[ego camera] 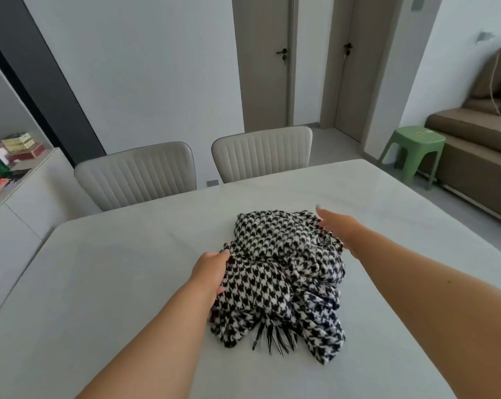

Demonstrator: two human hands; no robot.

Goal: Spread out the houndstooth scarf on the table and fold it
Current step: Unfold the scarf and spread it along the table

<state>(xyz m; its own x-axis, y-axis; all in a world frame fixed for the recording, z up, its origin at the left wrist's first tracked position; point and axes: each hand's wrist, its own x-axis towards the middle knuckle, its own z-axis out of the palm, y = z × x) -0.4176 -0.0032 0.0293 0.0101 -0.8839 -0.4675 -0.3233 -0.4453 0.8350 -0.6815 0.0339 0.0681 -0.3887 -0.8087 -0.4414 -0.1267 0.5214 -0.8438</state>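
- The tabletop [105, 283] is pale and broad, which suits the job: it gives room on every side for the cloth to be drawn out flat.
- The left hand [207, 272] lies against the left edge of the heap, about midway along it. Its fingers [225, 254] curl into the cloth and appear to grip a fold, probably to hold that side or to find an edge to pull left.
- The houndstooth scarf [278, 269] sits in a crumpled mound at the middle of the tabletop, between the two hands. Its dark fringe [272, 338] pokes out at the near side, so one end lies near the person; the other end is buried in the folds. I judge spreading has not yet begun in earnest.
- The right hand [334, 224] reaches to the far right corner of the mound, touching its frayed edge. The fingers are mostly hidden by the hand's own back and the cloth, so I cannot tell if they grasp the cloth or lie slack.
- With the hands on opposite sides, the sensible next move is to draw them apart; the tangled folds may catch and drag as a lump.
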